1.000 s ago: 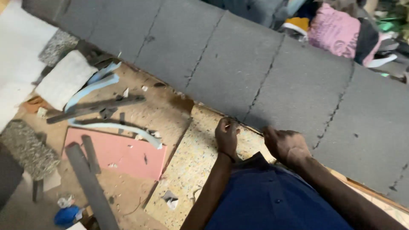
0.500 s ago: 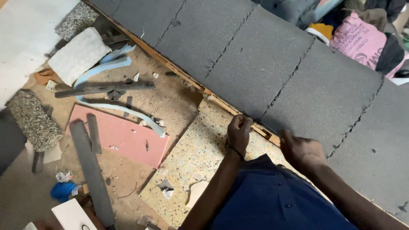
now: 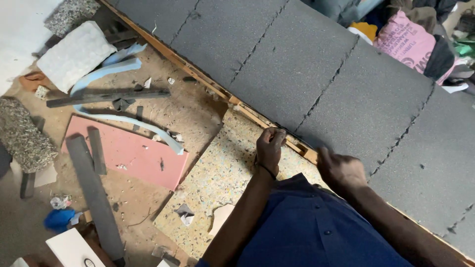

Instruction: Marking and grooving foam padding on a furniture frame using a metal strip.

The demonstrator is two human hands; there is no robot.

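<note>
hands at the edge of the grey foam

a dusty workshop floor spreads below me, strewn with offcuts. across the upper right runs a broad slab of dark grey foam, seamed into panels, lying on a wooden frame whose edge shows along its lower side.

my left hand is curled at that edge, fingers bent tight and touching the wood rail just under the foam; whether they pinch anything i cannot tell. my right hand sits just beside it on the same edge, knuckles up, fingers folded under and hidden, so i cannot tell their grip either.

under my left forearm lies a speckled yellowish foam sheet, with a pink board to its left. on and near the pink board lie dark grey strips and a curved pale blue strip. a white quilted block rests further up. a pink bag sits beyond the foam.
</note>
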